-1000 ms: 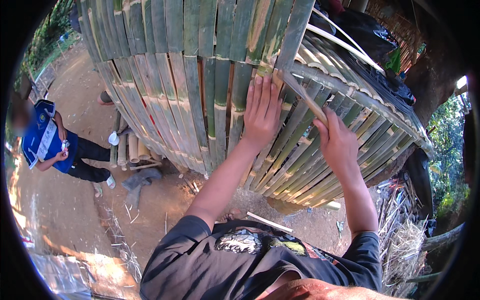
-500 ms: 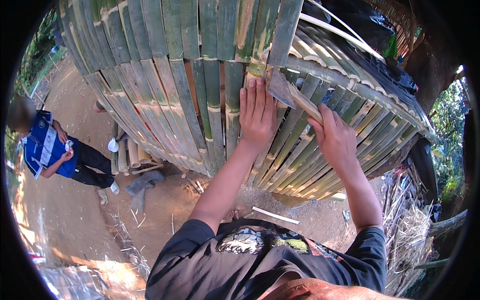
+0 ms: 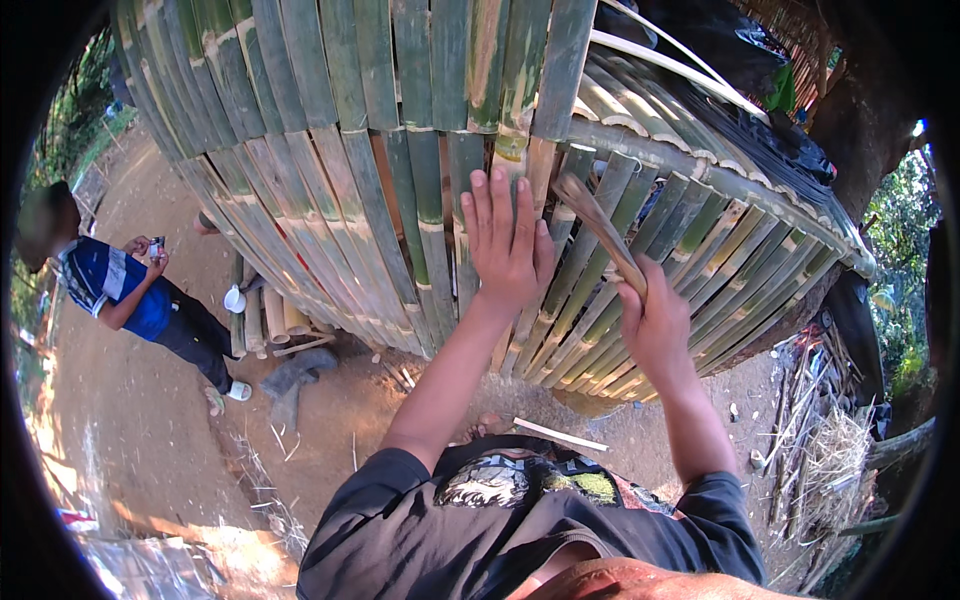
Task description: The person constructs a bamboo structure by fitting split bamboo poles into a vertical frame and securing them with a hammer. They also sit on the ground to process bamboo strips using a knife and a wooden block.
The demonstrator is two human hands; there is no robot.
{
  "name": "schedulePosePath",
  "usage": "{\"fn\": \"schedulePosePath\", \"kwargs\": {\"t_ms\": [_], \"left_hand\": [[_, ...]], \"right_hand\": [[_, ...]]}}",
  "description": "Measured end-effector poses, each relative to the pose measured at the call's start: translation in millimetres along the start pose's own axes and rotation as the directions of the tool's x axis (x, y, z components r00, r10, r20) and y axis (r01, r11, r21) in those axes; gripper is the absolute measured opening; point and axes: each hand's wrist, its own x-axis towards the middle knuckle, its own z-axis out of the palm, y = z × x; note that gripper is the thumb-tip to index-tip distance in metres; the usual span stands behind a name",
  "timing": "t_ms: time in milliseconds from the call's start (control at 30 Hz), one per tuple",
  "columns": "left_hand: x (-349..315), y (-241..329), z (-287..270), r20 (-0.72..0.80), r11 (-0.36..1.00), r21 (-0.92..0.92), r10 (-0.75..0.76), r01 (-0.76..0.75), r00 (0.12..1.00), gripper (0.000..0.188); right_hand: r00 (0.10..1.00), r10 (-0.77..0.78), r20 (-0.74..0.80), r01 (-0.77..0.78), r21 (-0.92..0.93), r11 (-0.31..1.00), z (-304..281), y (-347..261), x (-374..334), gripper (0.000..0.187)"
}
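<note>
Bamboo wall (image 3: 330, 200) risk: our right hand (image 3: 655, 325), clamped on the wooden stick (image 3: 600, 230), could strike our flat, open left hand (image 3: 508, 245).

The bamboo wall (image 3: 330, 180) is green and tan striped. The stick (image 3: 600, 225) is pale brown. A person's shirt (image 3: 105, 285) is blue and white; the ground (image 3: 130, 440) reddish-brown.
</note>
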Motion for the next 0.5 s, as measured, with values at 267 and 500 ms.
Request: {"fn": "schedulePosePath", "kwargs": {"t_ms": [267,500], "left_hand": [[40.1,-6.4,4.6,0.215,0.993,0.116,-0.025,0.000,0.976,0.072],[8.4,9.1,-0.3,0.168,0.995,0.053,-0.097,0.090,0.981,0.071]], "right_hand": [[0.890,0.439,0.123,-0.454,0.321,0.831,42.7,-4.3,-153.2,0.024],[0.653,0.711,0.260,-0.752,0.333,0.569,38.7,-29.0,-243.3,0.026]]}}
